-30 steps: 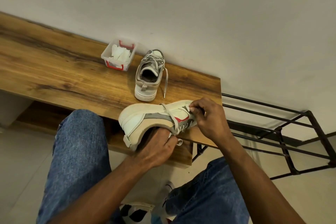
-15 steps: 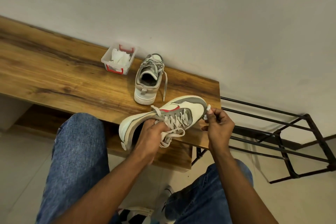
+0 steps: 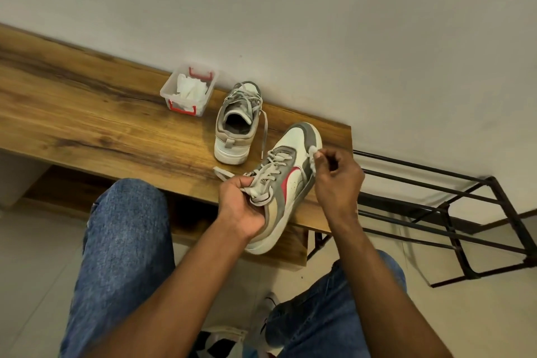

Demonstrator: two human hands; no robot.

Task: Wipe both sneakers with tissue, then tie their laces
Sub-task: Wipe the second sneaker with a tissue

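1. Just right of the frame's centre, the left hand [image 3: 242,206] curls round the collar and lace area of a white, grey and red low-top sneaker [image 3: 286,180], holding it tilted over the near edge of the brown wood-grain bench [image 3: 87,125], toe toward the wall.
2. The right hand [image 3: 337,180] pinches a small crumpled wad of white tissue [image 3: 312,155] between thumb and fingertips, and presses it to the right side of the toe area, against the grey overlay.
3. The step in hand looks like wiping this first shoe; its pale flat laces [image 3: 268,171] hang loose and untied, one end trailing left across the bench.
4. The second grey and white sneaker [image 3: 236,125] stands upright on the bench above centre, heel toward the viewer, with one lace dangling down its right side.
5. A clear plastic box with red clips [image 3: 189,90], holding more white tissue, sits at upper centre-left against the wall, just beside that second shoe.
6. Next, I judge, the wad must travel along the sidewall and sole edge while the left hand turns the shoe to offer unwiped faces; a firm hold matters, since the shoe overhangs the edge.
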